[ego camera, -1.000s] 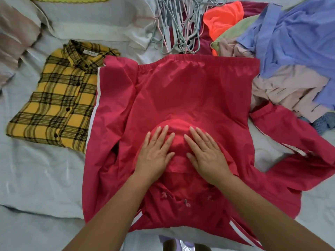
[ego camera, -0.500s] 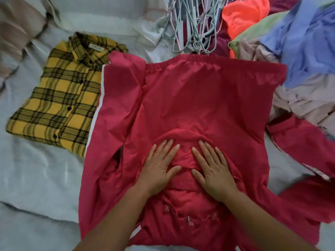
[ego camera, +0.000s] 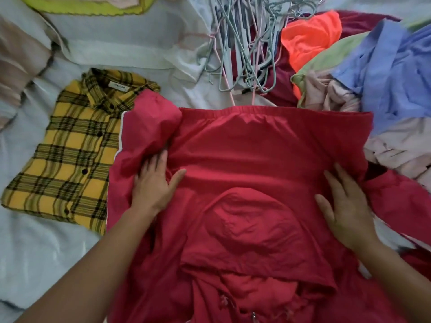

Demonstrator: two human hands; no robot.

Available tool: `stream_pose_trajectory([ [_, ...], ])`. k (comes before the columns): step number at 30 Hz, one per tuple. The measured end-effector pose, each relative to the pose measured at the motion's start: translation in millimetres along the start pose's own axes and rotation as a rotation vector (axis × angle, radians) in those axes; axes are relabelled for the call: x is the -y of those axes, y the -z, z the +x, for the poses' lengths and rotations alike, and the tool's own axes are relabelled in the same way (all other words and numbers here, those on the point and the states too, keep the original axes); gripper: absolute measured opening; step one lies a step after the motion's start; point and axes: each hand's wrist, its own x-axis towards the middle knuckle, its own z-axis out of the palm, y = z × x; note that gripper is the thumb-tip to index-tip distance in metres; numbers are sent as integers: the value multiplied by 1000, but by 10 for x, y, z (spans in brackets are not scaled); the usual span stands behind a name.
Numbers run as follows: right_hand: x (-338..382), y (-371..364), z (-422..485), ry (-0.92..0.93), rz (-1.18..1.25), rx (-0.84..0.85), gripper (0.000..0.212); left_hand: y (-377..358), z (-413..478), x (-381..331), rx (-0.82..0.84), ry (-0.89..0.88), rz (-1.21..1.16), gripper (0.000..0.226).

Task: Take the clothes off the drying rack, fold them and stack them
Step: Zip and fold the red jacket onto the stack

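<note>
Spreading away from the hood (ego camera: pixel 251 220) they pressed a second ago, the left hand (ego camera: pixel 155 183) and right hand (ego camera: pixel 345 206) now lie flat at the sides of the red jacket (ego camera: pixel 256 148), fingers (ego camera: pixel 161 159) straight, gripping nothing. The jacket lies on the bed (ego camera: pixel 35 252) beside the folded plaid shirt (ego camera: pixel 70 148). With the hood down, the sleeves likely come next.

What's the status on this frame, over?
Left hand, right hand open, flat on red jacket. Left sleeve folded in, right sleeve out. Unfolded clothes pile crowds right sleeve.
</note>
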Motion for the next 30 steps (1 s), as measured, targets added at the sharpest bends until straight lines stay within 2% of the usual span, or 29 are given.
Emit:
stream_pose_trajectory([
  [3, 277, 25, 254, 164, -10, -155, 52, 32, 212, -175, -114, -264, 12, 83],
  [5, 299, 36, 499, 101, -75, -178, 55, -11, 392, -236, -51, -390, 150, 80],
  [8, 118, 51, 752, -107, -165, -75, 67, -13, 761, -158, 145, -231, 179, 73],
  [10, 34, 59, 822, -160, -180, 4, 73, 76, 899, -166, 182, -226, -34, 69],
  [12, 118, 77, 808, -159, -120, -27, 71, 159, 833, -165, 35, -265, -353, 58],
  [14, 385, 106, 714, -111, -19, -112, 63, 223, 594, -86, -136, -200, -524, 46],
  [16, 757, 73, 522, -34, 65, -155, 57, 197, 243, 94, -68, -81, -563, 37],
  [17, 938, 17, 405, 10, 86, -139, 56, 173, 37, 204, 4, -59, -546, 37],
  [19, 1160, -190, 194, 66, 48, -17, 55, 186, -364, 416, 58, -139, -485, 45],
  [22, 1205, -514, 20, -5, -56, 271, 65, 402, -630, 650, -75, -215, -470, 45],
  [24, 1222, -582, 25, -56, -70, 359, 66, 551, -515, 742, -219, -156, -461, 49],
  [27, 1397, -505, 120, -162, 26, 319, 72, 732, -70, 689, -231, 34, -506, 65],
  [30, 1663, -389, 232, -202, 284, 147, 56, 825, 430, 471, -113, 15, -549, 78],
])
